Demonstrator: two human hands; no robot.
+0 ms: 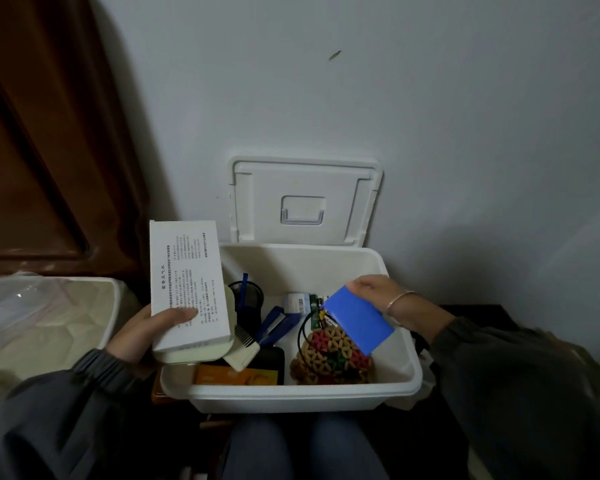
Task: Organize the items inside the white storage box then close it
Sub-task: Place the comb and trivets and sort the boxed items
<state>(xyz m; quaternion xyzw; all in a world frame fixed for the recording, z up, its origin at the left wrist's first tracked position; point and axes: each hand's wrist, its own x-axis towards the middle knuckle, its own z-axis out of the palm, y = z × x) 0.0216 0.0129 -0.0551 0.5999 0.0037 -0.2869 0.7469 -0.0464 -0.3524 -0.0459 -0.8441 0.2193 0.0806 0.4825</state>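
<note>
Two items held over open white storage box (291, 394); left hand (142, 336) fingers grip white carton (187, 282), long axis pointing toward wall (326, 98); right hand (380, 294) fingers pinch blue pack (357, 320), slanted.

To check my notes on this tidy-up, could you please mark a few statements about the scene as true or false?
1. The lid of the white storage box stands open against the wall. True.
2. The left hand holds the blue pack. False: it holds a white printed carton; the right hand holds the blue pack.
3. A blue stapler lies inside the box. True.
4. The black mesh cup stands outside the box. False: it stands inside it.
</note>
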